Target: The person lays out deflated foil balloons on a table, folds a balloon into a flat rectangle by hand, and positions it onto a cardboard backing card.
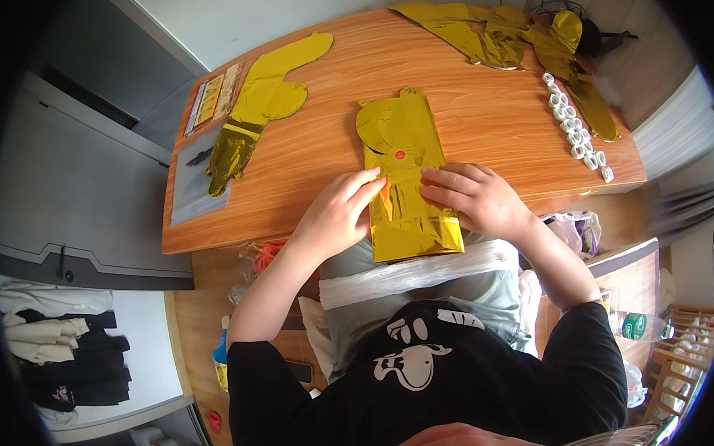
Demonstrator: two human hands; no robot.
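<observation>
Left hand (335, 214) and right hand (474, 197) both lie open, palms down, fingers spread flat on a gold foil balloon (406, 177) at the near edge of the wooden tabletop (320, 155); neither grips it, they only press. The balloon lies deflated, lengthwise away from the person, its near end hanging just over the tabletop's edge above the lap. Its lower half looks folded and creased into a narrow band, while the rounded far end is unfolded, so by my reading the flattening is partly done and the top part remains. Another flat gold balloon (259, 109) lies well apart to the left, partly over a clear sleeve, and crumpled gold balloons (497, 35) sit at the far edge. A row of small white rolls (574, 124) runs along the right side.
</observation>
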